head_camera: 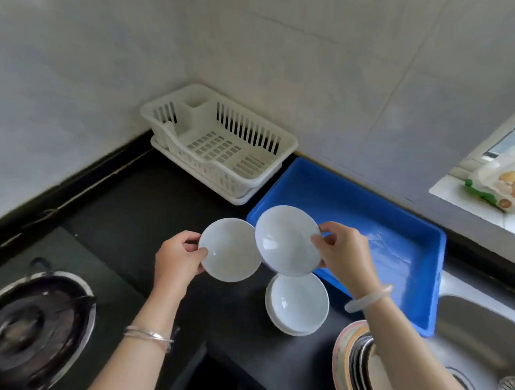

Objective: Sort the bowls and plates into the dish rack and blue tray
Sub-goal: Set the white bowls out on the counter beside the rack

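1. The left hand (179, 260) pinches the rim of the left bowl (232, 253), thumb on the inner face and fingers curled behind.
2. The right hand (344, 255) pinches the right bowl (283, 238) the same way. Both bowls are lifted above the counter (148, 207), and their rims meet or overlap.
3. A stack of bowls (299, 306) sits on the counter just below them. A stack of plates (348, 361) stands nearer the person, beside the sink (485, 346).
4. The dish rack (289, 141) is in the far corner, and the blue tray (340, 195) lies just to its right. Neither has a dish in it yet, so the sorting looks to be at its start.
5. The step in hand appears to be carrying the first two bowls to their place.
6. The task does not say which container takes bowls. The right bowl already hangs over the tray's near corner, so the tray is the shorter reach.
7. The next move likely calls for parting the two bowls, then lowering each flat and letting go gently so they do not knock together.
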### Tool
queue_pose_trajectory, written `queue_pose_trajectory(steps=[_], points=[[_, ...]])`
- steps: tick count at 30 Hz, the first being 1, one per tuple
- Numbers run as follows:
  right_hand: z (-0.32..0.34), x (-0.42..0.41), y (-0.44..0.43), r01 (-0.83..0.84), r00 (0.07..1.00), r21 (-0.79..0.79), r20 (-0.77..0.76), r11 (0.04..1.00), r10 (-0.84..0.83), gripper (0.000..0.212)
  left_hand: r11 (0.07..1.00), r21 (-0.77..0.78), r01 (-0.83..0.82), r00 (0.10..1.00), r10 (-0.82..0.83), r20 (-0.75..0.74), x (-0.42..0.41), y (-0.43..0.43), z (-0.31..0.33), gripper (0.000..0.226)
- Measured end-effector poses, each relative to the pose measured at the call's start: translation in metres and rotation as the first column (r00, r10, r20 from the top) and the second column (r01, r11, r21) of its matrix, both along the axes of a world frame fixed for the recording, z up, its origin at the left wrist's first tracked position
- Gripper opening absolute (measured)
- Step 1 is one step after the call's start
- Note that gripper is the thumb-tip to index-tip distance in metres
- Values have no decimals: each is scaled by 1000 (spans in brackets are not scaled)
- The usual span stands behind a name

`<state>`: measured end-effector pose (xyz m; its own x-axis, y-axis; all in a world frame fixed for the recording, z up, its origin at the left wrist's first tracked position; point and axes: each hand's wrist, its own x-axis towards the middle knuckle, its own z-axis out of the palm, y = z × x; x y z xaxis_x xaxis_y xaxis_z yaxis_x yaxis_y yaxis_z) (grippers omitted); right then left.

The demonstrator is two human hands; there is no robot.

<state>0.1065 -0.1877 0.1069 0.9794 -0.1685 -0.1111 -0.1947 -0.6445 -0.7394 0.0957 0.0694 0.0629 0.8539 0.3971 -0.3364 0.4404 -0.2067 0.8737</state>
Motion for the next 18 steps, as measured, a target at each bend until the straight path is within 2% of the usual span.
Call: queue_pose_trajectory(steps=[4, 9, 18], points=[[-20, 48, 57, -78, 995, 32, -63, 996, 80, 9, 983, -72, -170, 985, 169, -18, 13, 56, -11, 31], [-53, 108, 132, -182, 976, 111, -101, 977, 193, 10, 932, -108, -346, 938, 344, -40, 39, 120, -34, 23], [-103, 207, 243, -224, 950, 169, -180, 960, 254, 8, 796, -162, -583, 812, 574, -105, 100, 196, -75, 25]])
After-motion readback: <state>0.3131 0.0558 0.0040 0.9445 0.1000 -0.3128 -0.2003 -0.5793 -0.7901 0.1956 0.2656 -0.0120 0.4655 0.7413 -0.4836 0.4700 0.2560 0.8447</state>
